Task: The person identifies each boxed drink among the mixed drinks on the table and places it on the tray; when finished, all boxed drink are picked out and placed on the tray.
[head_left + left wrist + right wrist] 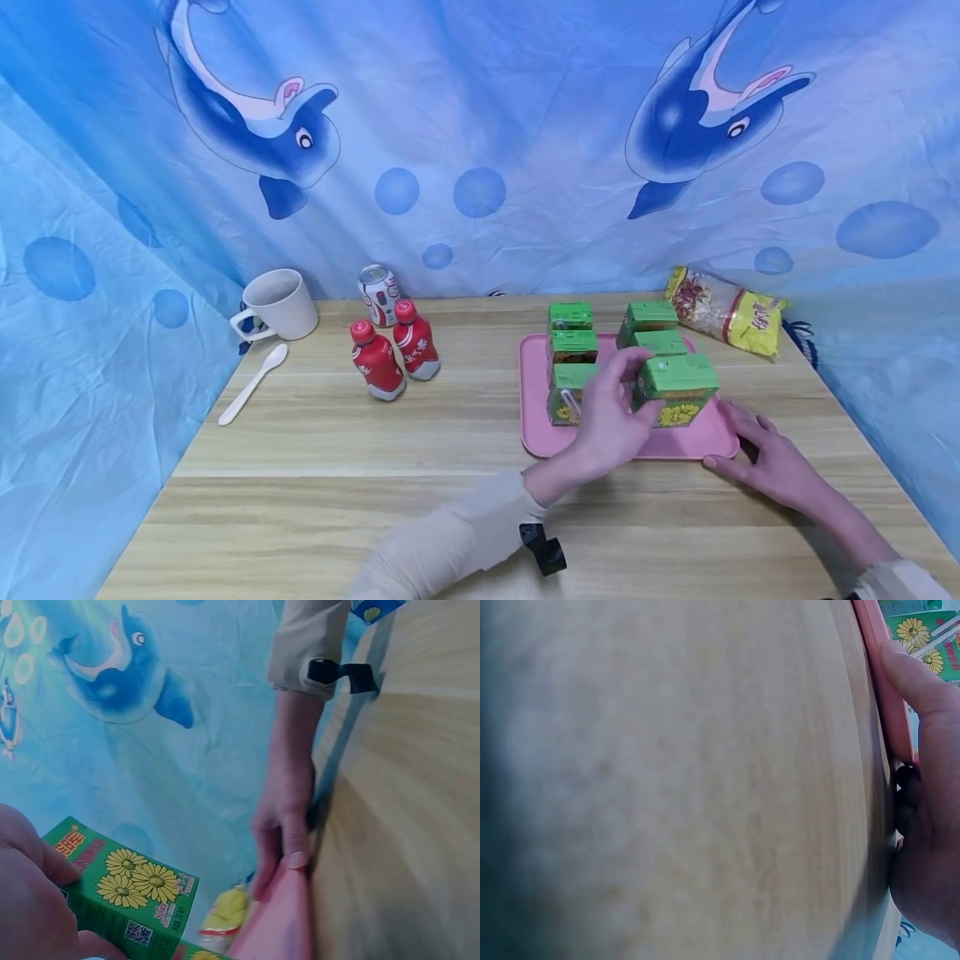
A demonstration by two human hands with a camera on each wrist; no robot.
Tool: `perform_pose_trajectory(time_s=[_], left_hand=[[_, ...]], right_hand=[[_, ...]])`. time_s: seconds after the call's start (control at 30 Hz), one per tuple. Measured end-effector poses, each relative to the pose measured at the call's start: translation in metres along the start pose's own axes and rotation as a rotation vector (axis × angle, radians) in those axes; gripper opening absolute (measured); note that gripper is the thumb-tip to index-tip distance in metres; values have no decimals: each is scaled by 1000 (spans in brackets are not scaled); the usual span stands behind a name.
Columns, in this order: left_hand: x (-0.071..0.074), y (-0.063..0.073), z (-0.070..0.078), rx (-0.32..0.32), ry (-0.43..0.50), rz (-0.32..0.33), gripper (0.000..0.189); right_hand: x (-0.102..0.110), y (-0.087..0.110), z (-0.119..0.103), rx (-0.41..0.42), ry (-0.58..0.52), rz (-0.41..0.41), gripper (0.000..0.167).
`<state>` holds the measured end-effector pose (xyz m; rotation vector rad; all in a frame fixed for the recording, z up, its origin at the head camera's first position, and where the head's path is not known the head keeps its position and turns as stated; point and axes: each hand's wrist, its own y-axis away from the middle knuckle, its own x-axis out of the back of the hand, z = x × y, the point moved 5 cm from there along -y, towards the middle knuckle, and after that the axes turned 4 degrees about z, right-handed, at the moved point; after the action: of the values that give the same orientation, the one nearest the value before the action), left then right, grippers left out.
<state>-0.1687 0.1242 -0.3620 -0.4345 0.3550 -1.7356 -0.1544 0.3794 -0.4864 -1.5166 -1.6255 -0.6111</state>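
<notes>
My left hand grips the near right green drink carton, with fingers near its top and the thumb on its left side. In the left wrist view, yellow flowers show on that carton. The pink tray bears it and several more green cartons in two rows, including a near left carton with a straw on its side. My right hand holds the tray's near right corner. In the right wrist view its thumb lies on the tray's rim, the other fingers partly hidden.
Left of the tray stand two red bottles and a drink can. A white mug and a white spoon are at the far left. Behind the tray's right side lies a yellow food packet, near the blue curtain.
</notes>
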Motion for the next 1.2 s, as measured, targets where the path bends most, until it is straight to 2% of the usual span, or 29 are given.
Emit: perform_pose_trajectory(time_s=[0.27, 0.43, 0.73, 0.87, 1.0, 1.2], left_hand=[[-15, 10, -20, 16, -37, -2, 59], [-21, 13, -33, 33, -75, 11, 60], [-34, 14, -54, 69, -212, 64, 63], [-36, 13, -60, 94, -203, 80, 63], [-36, 12, -66, 92, -177, 97, 62], [-38, 12, -73, 94, -204, 116, 62]], right_hand=[[-1, 0, 0, -57, 5, -44, 100], [-2, 0, 1, -62, 1, -44, 101], [-2, 0, 4, -61, -3, -46, 99], [-2, -1, 4, -52, -5, -41, 99], [-1, -1, 3, -47, -7, -32, 98], [-2, -1, 3, -53, -10, -39, 98]])
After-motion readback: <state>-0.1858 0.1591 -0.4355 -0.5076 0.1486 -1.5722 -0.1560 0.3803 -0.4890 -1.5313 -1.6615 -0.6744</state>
